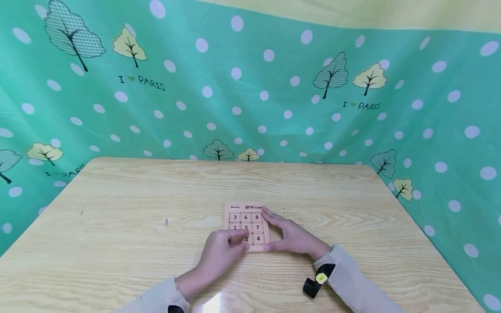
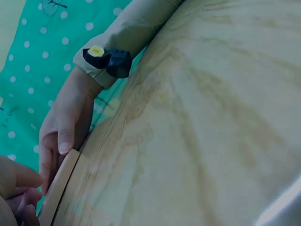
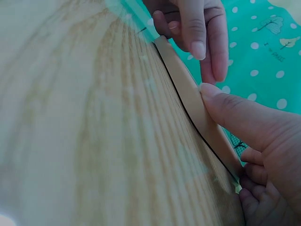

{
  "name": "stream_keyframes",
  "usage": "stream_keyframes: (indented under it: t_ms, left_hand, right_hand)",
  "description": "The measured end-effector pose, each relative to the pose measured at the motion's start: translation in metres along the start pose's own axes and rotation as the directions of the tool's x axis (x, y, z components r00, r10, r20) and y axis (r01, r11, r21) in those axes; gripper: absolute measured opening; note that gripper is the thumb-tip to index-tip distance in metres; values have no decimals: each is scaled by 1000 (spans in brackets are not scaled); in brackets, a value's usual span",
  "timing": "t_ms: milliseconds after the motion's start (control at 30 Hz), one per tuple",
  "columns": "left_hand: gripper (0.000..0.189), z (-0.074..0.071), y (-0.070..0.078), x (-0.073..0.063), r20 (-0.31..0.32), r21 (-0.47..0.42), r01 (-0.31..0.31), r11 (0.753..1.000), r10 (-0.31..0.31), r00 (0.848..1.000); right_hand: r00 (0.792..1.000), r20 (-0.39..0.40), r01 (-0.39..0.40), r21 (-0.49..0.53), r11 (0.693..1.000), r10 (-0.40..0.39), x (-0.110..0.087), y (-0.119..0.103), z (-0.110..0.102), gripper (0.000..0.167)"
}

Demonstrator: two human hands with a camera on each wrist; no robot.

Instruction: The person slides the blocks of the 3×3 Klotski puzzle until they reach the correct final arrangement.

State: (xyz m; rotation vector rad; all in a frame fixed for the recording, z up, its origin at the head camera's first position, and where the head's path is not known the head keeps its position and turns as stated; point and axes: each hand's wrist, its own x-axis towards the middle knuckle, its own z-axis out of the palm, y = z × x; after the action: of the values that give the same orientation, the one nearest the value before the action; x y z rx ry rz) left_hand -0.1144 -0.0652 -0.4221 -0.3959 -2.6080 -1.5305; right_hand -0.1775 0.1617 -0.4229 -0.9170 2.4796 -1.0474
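Observation:
A pink number slide puzzle (image 1: 258, 249) lies flat on the wooden table in the head view. Its visible tiles read 3, 6, 8 on top, 2, 5, 7 in the middle, and 1, 4 below; the lower left spot is hidden by my left hand (image 1: 223, 253). That hand reaches over the puzzle, index fingertip and thumb tip close to the 1 tile; whether they touch it I cannot tell. My right hand (image 1: 292, 234) grips the puzzle from the right, thumb at the lower right corner and fingers along the upper right edge.
The wooden table (image 1: 129, 226) stretches around the puzzle. Behind it hangs a green dotted curtain (image 1: 250, 87) with tree prints. A black strap with a yellow tag (image 1: 321, 278) sits on the right wrist, its end hanging over the table.

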Motion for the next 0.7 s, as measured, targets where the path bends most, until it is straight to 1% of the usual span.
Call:
stream_keyframes:
  t_ms: [133,367,533,700]
  left_hand:
    - [29,-1,0,4,23,45,-22,999,21,1000]
    - [24,0,0,11,70,89,-51,995,45,996]
    - [22,1,-1,14,52,122,-68,990,62,997]
    - [22,2,-2,14,48,107,-55,993,50,998]
  right_hand:
    - [1000,-2,1,3,1000,-1,0,0,0,95]
    - [1000,11,-17,31,999,17,0,1,1,93]
    - [1000,12,-3,31,1000,3,1,2,1,93]
    - [1000,9,-1,28,1000,0,1,3,1,92]
